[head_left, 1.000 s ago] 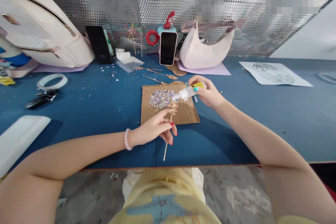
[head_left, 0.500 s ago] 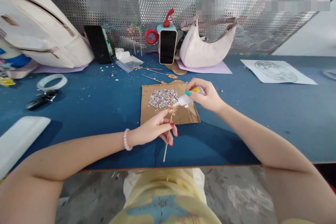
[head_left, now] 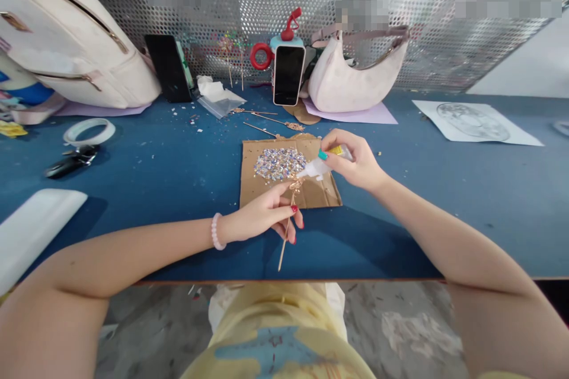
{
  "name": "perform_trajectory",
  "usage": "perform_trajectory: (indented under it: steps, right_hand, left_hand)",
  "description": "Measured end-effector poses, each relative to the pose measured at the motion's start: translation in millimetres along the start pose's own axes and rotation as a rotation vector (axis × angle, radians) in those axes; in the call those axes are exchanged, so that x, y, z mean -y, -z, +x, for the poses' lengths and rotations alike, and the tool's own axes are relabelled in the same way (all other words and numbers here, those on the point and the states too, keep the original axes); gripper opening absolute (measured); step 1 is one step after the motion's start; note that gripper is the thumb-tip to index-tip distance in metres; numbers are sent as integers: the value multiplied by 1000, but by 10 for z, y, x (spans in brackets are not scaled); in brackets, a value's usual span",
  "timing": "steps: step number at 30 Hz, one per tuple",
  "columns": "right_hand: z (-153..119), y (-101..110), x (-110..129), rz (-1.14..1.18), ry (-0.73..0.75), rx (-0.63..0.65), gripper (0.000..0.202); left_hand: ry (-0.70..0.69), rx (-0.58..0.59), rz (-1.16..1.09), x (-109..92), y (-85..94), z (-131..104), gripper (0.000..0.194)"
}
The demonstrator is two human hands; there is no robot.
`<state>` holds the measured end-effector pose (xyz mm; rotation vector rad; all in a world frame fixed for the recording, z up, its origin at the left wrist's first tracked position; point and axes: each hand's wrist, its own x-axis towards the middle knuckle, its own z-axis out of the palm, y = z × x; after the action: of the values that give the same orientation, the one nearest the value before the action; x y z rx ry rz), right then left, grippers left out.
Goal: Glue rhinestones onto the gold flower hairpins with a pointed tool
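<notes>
My left hand pinches a thin gold hairpin stick with an openwork ornament at its upper end. The stick slants down toward the table's front edge. Between the fingers of my right hand is a small clear glue bottle with a yellow label. Its nozzle points left and down at the ornament; whether the two touch I cannot tell. Just behind the ornament, a pile of small glittering rhinestones in mixed colours lies on a piece of brown cardboard. Glue flow is too small to see.
More gold hairpin sticks lie behind the cardboard. At the back stand a phone, a dark phone, a white handbag and a white backpack. Tape lies left; a printed sheet lies right.
Both hands keep their hold, and the nozzle stays by the ornament. The whole view has shifted slightly; otherwise little differs.
</notes>
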<state>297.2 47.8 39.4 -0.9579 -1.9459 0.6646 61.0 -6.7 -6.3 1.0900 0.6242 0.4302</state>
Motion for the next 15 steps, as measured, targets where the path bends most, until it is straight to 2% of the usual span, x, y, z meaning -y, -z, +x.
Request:
perform_trajectory:
  steps: [8, 15]
  right_hand:
    - [14, -16, -86, 158, -103, -83, 21]
    - [56, -77, -175, 686, -378, -163, 29]
  left_hand:
    - [12, -10, -1, -16, 0, 7, 58]
    - [-7, 5, -3, 1, 8, -1, 61]
